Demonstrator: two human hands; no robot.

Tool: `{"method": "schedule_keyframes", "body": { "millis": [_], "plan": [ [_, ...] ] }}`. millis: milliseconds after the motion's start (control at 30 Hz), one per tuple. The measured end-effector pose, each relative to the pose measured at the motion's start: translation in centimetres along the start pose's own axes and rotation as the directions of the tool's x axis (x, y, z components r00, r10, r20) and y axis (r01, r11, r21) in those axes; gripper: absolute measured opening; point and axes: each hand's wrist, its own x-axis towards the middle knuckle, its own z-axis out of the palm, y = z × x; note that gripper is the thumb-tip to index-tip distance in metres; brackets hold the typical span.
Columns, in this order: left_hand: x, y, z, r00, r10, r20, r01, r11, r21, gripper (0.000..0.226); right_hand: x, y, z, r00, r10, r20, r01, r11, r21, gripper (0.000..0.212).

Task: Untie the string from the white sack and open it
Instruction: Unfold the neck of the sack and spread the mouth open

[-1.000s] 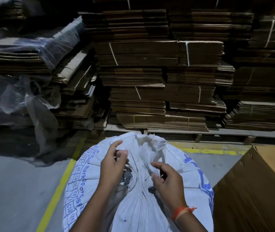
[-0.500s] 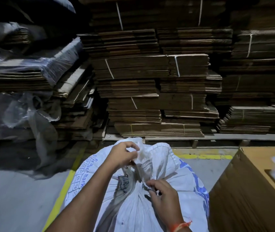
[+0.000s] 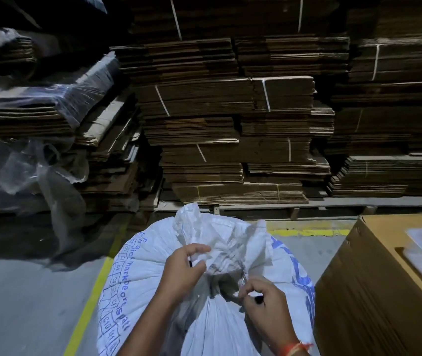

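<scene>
A full white woven sack (image 3: 138,283) with blue print stands on the floor right in front of me, its top gathered into a tied neck (image 3: 220,273) with loose fabric fanning up above. My left hand (image 3: 181,271) grips the bunched fabric on the left of the neck. My right hand (image 3: 261,301) pinches at the tie on the right of the neck. The string itself is too thin and shadowed to make out.
A brown cardboard box (image 3: 374,291) stands close on the right of the sack. Tall stacks of flattened cartons (image 3: 230,124) on pallets fill the background, some under clear plastic wrap (image 3: 38,160). A yellow floor line (image 3: 86,307) runs on the left.
My left hand came down from the upper fabric to the left of the neck. My right hand stayed at the tie. The head camera tilted and the fabric above the neck spread wider.
</scene>
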Motion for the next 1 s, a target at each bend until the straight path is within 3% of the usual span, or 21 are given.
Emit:
{"method": "schedule_keyframes", "body": {
  "millis": [100, 200, 267, 400, 467, 567, 667, 733, 867, 1000],
  "plan": [
    [-0.9, 0.1, 0.5, 0.998, 0.043, -0.034, -0.044, 0.999, -0.01, 0.03, 0.6, -2.1, -1.2, 0.991, 0.082, -0.105, -0.076, 0.995, 0.058, 0.035],
    [-1.4, 0.8, 0.7, 0.996, 0.075, -0.056, -0.073, 0.997, 0.031, 0.03, 2.0, -5.3, -2.7, 0.974, 0.009, -0.226, 0.001, 0.999, 0.046, 0.024],
    [-1.6, 1.1, 0.8, 0.994, 0.089, -0.064, -0.085, 0.995, 0.052, 0.033, 3.2, -7.9, -3.6, 0.972, -0.054, -0.229, 0.053, 0.999, -0.008, 0.006],
    [-1.9, 1.5, 1.1, 0.992, 0.115, -0.055, -0.11, 0.99, 0.086, 0.039, 6.1, -12.7, -3.7, 0.992, -0.128, -0.007, 0.117, 0.93, -0.348, 0.058],
    [-2.3, 1.8, 1.2, 0.994, 0.113, -0.014, -0.111, 0.99, 0.082, 0.047, 7.5, -14.2, -2.8, 0.99, -0.025, 0.137, 0.098, 0.823, -0.56, 0.069],
    [-2.5, 1.9, 1.0, 0.993, 0.091, 0.078, -0.099, 0.991, 0.095, 0.066, 9.7, -14.5, -1.5, 0.947, 0.228, 0.227, 0.022, 0.657, -0.754, 0.07],
    [-3.2, 1.4, 0.2, 0.995, 0.023, 0.094, -0.037, 0.988, 0.152, 0.078, 10.5, -12.5, -1.8, 0.893, 0.364, 0.266, -0.075, 0.702, -0.708, 0.049],
    [-4.1, 0.9, -0.8, 0.999, -0.014, 0.049, 0.005, 0.984, 0.178, 0.086, 9.9, -10.2, -2.7, 0.917, 0.364, 0.166, -0.198, 0.772, -0.604, 0.041],
    [-6.5, -0.2, -2.3, 0.996, -0.063, -0.055, 0.075, 0.967, 0.244, 0.09, 6.0, -7.2, -4.6, 0.949, 0.302, 0.091, -0.243, 0.882, -0.403, 0.052],
    [-9.5, -0.4, -2.7, 0.984, -0.106, -0.141, 0.145, 0.941, 0.307, 0.091, 1.4, -6.0, -6.0, 0.966, 0.246, 0.079, -0.207, 0.918, -0.339, 0.054]
  ]
}}
